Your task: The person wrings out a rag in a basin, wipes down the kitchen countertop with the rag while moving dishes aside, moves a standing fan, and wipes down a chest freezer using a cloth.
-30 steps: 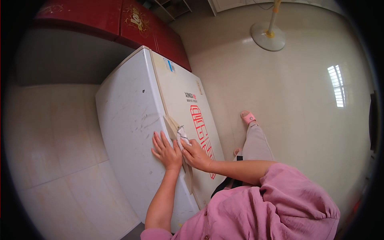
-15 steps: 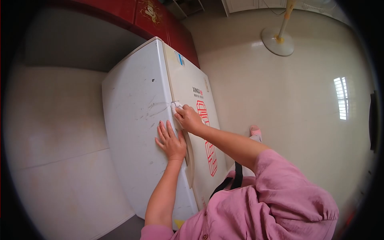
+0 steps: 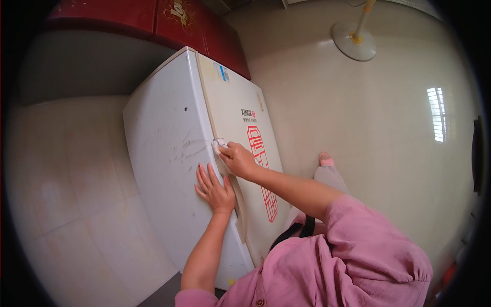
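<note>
A white freezer [image 3: 153, 138] stands on the tiled floor, dark smudges and scratch-like marks on its upper surface. My left hand [image 3: 216, 194] lies flat on that surface near the edge, fingers spread. Just above it, my right hand [image 3: 238, 160] pinches a crumpled white cloth [image 3: 219, 144], perhaps tissue, and presses it against the seam where the white surface meets the cream front panel [image 3: 255, 176] with red lettering. A long cream handle [image 3: 240, 212] runs along the same edge, below my right hand. Part of the cloth is hidden by my fingers.
Red glossy cabinets [image 3: 179, 25] stand close beyond the freezer's far end. A round white stand base [image 3: 354, 42] with a pole sits on the floor [image 3: 378, 112] at the upper right. My foot in a pink slipper [image 3: 325, 158] is right of the freezer.
The camera view has shifted slightly. My right hand with the cloth has slid a little along the seam toward the handle. My left hand stays flat on the surface.
</note>
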Tool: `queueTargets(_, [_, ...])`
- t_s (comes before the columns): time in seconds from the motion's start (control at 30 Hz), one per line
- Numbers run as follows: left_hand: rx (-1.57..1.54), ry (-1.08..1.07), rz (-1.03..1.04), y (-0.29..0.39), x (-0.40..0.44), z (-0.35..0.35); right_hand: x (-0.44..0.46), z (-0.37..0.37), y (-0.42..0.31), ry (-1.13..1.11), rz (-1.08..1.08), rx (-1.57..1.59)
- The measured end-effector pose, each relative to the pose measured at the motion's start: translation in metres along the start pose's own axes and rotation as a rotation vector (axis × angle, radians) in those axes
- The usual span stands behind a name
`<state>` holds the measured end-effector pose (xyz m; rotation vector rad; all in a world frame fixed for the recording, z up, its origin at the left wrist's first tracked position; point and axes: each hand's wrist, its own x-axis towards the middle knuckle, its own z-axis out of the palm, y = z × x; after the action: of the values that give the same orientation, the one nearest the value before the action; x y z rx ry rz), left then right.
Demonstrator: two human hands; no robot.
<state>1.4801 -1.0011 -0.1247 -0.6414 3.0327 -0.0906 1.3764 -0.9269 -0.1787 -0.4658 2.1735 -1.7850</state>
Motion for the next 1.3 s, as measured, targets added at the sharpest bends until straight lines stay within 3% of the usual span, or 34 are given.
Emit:
queueTargets(0.17, [0.012, 0.001, 0.004, 0.002, 0.001, 0.000, -0.009, -0.012, -0.002, -0.177, 0.068, 0.017])
queueTargets(0.3, [0.014, -0.014, -0.002, 0.003, 0.001, -0.002, -0.050, -0.018, -0.005, -0.134, 0.049, 0.079])
queueTargets(0.47, [0.033, 0.021, 0.014, 0.000, 0.001, 0.001, 0.001, -0.003, -0.002, -0.015, 0.038, 0.070])
queueTargets(0.6, [0.026, 0.012, 0.015, 0.004, -0.001, -0.005, 0.013, -0.007, 0.003, -0.102, 0.067, 0.118])
queueTargets(0.8, [0.026, 0.014, 0.014, 0.002, 0.001, -0.002, -0.052, -0.020, -0.003, -0.140, 0.027, 0.105])
queueTargets(0.93, [0.035, 0.039, 0.017, 0.002, 0.000, -0.002, -0.015, -0.006, -0.004, -0.048, 0.056, 0.068])
queueTargets(1.07, [0.026, 0.044, 0.017, 0.001, -0.002, -0.001, 0.016, -0.006, 0.005, -0.131, 0.070, 0.070])
queueTargets(1.3, [0.020, 0.027, 0.003, 0.005, 0.001, -0.003, -0.047, -0.023, -0.007, -0.180, 0.088, 0.096])
